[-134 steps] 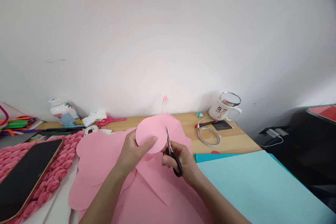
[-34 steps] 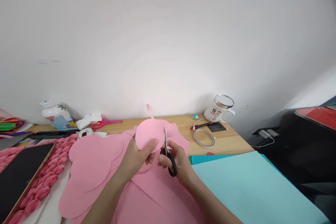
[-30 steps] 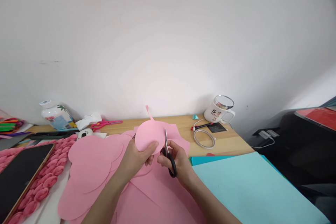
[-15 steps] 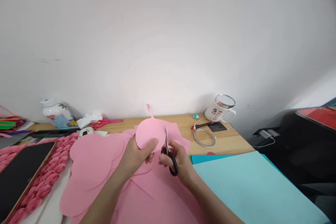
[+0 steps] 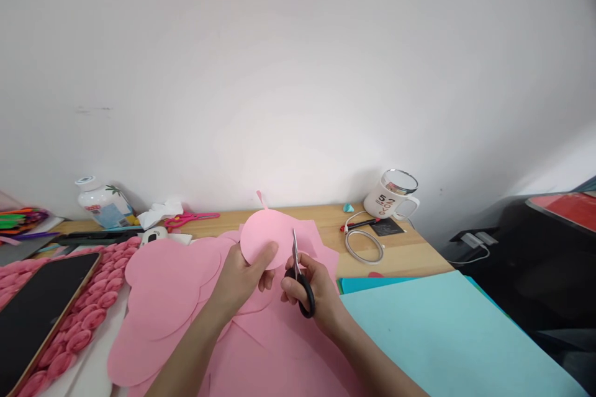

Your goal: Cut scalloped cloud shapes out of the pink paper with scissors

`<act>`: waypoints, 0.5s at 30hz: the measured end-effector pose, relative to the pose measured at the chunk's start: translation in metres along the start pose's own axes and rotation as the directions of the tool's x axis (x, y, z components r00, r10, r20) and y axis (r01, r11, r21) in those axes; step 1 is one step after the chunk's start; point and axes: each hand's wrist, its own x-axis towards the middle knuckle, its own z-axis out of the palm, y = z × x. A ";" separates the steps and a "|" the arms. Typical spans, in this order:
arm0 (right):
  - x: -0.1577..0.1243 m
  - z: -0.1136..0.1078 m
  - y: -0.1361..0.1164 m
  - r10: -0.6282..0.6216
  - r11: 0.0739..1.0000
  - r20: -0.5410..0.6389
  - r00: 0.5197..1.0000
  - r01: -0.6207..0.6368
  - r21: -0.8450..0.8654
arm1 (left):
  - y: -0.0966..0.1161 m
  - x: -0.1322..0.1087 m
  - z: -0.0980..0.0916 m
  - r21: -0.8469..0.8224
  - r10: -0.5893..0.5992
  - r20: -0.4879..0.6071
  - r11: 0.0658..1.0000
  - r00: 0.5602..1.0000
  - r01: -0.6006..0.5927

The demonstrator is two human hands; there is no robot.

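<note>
Lying over by the piece's right edge, the blades of black-handled scissors (image 5: 305, 288) are pointed away from the person, the handle being clasped by the right grip (image 5: 320, 288). The rounded pink paper piece (image 5: 261, 239) is pinched between thumb and fingers by the left grip (image 5: 242, 274). Beneath the piece, pink sheets (image 5: 162, 291) are spread on the bench (image 5: 419, 249). To its right, pale blue sheets (image 5: 451, 329) are stacked, and a mug (image 5: 384, 200) is set farther back. Well to its left, a phone (image 5: 41, 310) is laid.
</note>
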 end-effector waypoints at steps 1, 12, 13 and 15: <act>0.000 0.000 0.000 -0.001 1.000 0.007 1.000 0.001 0.001 | 0.000 0.000 0.001 0.005 0.001 -0.001 1.000 1.000 -0.001; 0.003 -0.003 -0.004 -0.072 0.997 -0.003 0.997 0.072 -0.008 | 0.004 -0.004 0.001 -0.004 -0.049 0.035 0.999 0.998 0.049; 0.003 -0.003 -0.004 -0.073 0.997 0.001 0.997 0.073 -0.012 | 0.004 -0.004 0.001 -0.010 -0.050 0.040 0.999 0.998 0.050; 0.002 -0.003 -0.003 -0.074 0.997 0.008 0.997 0.074 -0.015 | 0.004 -0.004 0.000 -0.024 -0.051 0.045 0.998 0.998 0.052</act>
